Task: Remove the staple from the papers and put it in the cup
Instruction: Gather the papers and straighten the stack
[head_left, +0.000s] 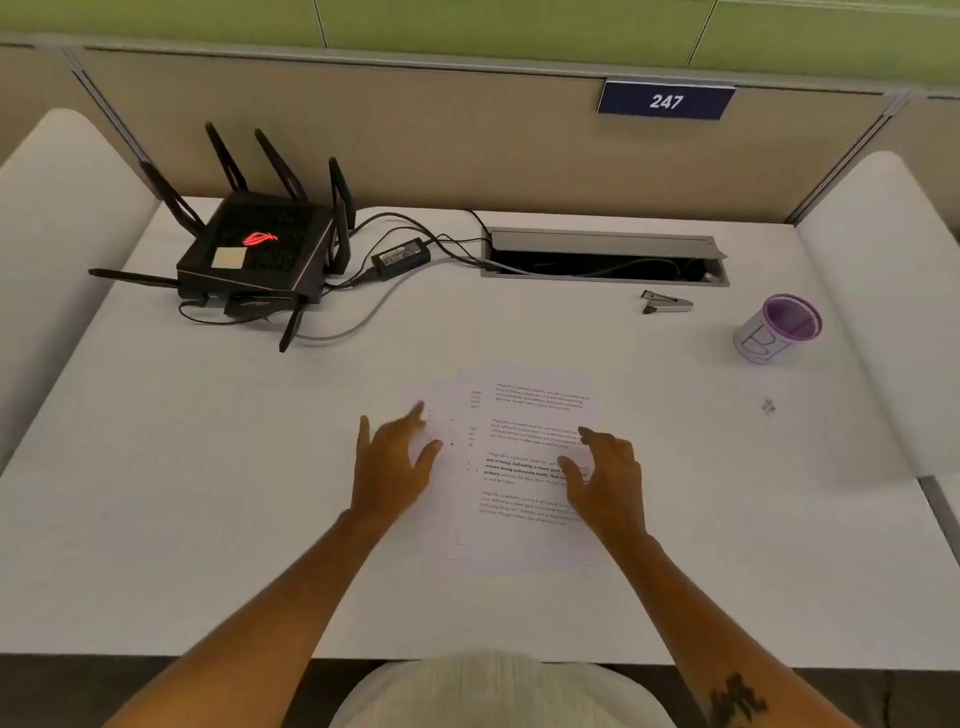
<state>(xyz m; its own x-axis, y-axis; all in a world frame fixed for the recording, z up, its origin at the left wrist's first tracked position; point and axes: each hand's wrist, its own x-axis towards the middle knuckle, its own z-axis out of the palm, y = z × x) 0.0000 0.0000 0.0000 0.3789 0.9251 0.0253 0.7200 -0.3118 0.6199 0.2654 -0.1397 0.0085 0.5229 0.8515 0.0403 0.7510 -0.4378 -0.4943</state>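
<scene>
White papers lie under both empty, spread hands: left hand, right hand. Staple not discernible. Staple remover and cup sit beyond right hand; fetch remover first, pin sheets flat.

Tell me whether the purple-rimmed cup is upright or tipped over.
Upright. The white paper cup with the purple rim stands on its base on the white desk, its open mouth facing up.

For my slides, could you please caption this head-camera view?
Both hands, left and right, open over the papers; staple remover and cup wait beyond.
</scene>
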